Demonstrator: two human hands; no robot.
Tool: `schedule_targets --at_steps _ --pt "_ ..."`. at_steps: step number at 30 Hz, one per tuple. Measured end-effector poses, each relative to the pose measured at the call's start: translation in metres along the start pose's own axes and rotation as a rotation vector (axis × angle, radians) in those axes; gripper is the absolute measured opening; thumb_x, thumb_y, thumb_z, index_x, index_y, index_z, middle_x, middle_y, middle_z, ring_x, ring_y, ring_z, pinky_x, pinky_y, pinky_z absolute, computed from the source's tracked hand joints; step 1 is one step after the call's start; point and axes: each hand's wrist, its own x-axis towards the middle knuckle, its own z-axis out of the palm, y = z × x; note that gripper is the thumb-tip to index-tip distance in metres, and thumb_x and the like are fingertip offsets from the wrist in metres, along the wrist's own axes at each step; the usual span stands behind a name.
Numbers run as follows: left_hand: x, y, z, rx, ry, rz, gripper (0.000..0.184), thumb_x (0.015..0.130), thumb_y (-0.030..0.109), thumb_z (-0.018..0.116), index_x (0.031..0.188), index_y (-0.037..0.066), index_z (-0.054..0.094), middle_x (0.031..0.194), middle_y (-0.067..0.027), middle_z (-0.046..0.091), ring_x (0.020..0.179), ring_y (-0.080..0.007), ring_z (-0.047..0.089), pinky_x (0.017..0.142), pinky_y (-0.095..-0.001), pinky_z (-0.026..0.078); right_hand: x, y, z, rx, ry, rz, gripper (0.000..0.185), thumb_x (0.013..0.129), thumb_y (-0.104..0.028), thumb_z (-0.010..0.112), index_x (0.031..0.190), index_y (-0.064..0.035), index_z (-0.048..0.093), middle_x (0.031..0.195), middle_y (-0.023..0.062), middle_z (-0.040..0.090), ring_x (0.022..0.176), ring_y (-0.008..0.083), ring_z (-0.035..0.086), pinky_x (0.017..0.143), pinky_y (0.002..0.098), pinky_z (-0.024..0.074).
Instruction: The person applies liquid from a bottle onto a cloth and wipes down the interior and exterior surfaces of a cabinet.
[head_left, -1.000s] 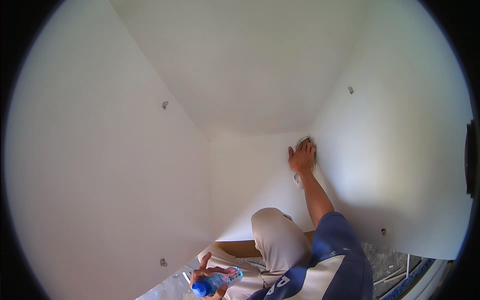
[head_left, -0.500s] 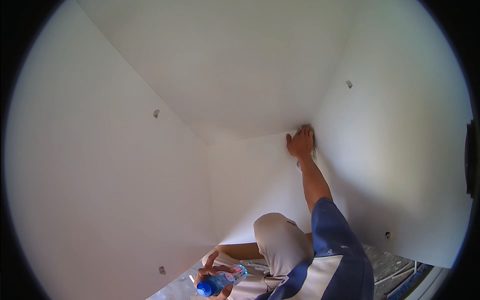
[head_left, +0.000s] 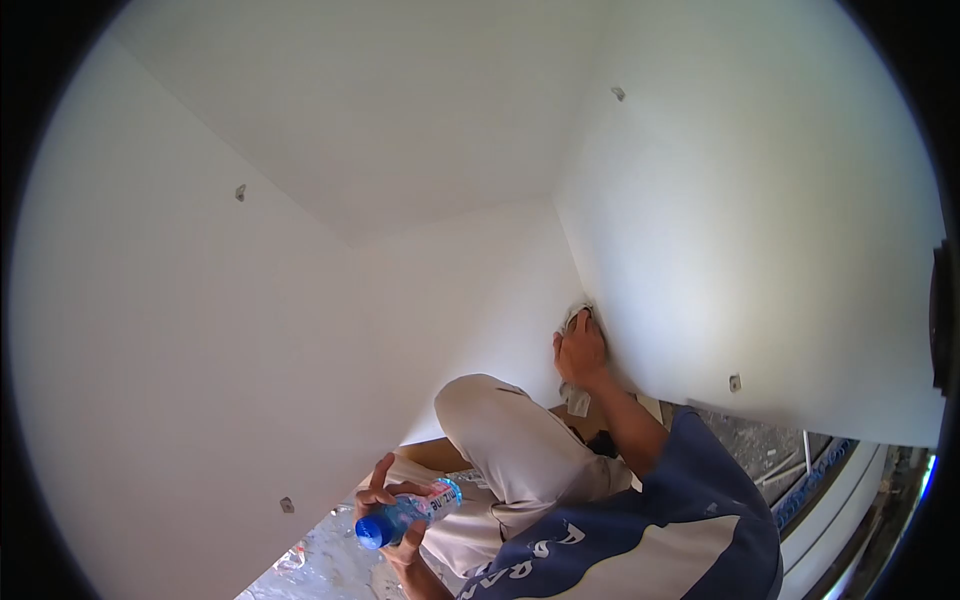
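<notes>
Reaching between white panels [head_left: 200, 350], a person near me in pale trousers [head_left: 500, 425] has one knee raised. Their left grip [head_left: 384, 498] is curled around a bluish bottle [head_left: 410, 511] with a blue cap, tilted in front of the trousers; fingers cover part of its label. Their right grip [head_left: 581, 352] lies over a whitish, cloth-like wad [head_left: 577, 403] beside the right-hand panel [head_left: 760, 250]; it hides most of the wad, and I cannot tell whether the fingers close on it or merely press. Legs and a navy shirt [head_left: 625, 525] hide much of the littered floor [head_left: 340, 565].
</notes>
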Motion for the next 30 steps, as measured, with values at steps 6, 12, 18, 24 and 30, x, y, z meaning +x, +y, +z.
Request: schedule_targets --at_steps 6,12,18,24,30 --pt "0.013 -0.004 -0.013 0.063 -0.140 0.106 0.053 0.072 0.024 0.085 0.106 0.006 0.049 0.132 -0.0382 0.054 0.093 -0.0338 0.074 0.090 -0.0491 0.058 -0.072 0.017 -0.014 0.162 -0.218 -0.028 0.040 0.089 -0.018 0.060 0.104 0.0186 0.061 0.126 0.0297 0.045 0.105 0.0412 0.058 0.093 0.0482 0.0491" --pt "0.006 0.004 -0.040 0.128 -0.168 0.113 0.052 0.071 0.025 0.085 0.106 0.008 0.050 0.128 -0.0412 0.055 0.095 -0.0349 0.073 0.097 -0.0519 0.054 -0.120 0.033 -0.001 0.117 -0.187 -0.117 0.026 0.080 -0.007 0.061 0.093 0.0152 0.065 0.119 0.0296 0.047 0.106 0.0415 0.058 0.093 0.0472 0.0499" --pt "-0.013 0.005 -0.034 -0.032 -0.133 0.110 0.057 0.072 0.027 0.088 0.106 0.005 0.047 0.139 -0.0403 0.046 0.083 -0.0327 0.075 0.076 -0.0432 0.064 -0.146 0.054 0.015 0.228 0.001 -0.147 0.027 0.081 -0.007 0.058 0.096 0.0139 0.066 0.107 0.0291 0.055 0.094 0.0435 0.061 0.090 0.0489 0.0516" --pt "-0.035 0.007 -0.044 -0.044 -0.084 0.042 0.054 0.071 0.022 0.087 0.103 0.002 0.049 0.124 -0.0392 0.058 0.087 -0.0335 0.074 0.076 -0.0448 0.063 -0.123 0.075 -0.142 0.205 -0.692 -0.036 0.022 0.087 -0.006 0.052 0.095 0.0033 0.070 0.067 0.0120 0.064 0.069 0.0336 0.066 0.080 0.0418 0.0558" --pt "-0.024 0.019 -0.022 0.100 -0.005 0.004 0.047 0.068 0.012 0.082 0.101 0.002 0.050 0.089 -0.0203 0.072 0.079 -0.0220 0.070 0.073 -0.0343 0.058 -0.102 0.023 -0.173 1.627 -0.124 0.237 0.031 0.085 -0.007 0.048 0.105 0.0062 0.069 0.088 0.0059 0.070 0.079 0.0122 0.064 0.073 0.0252 0.0506"
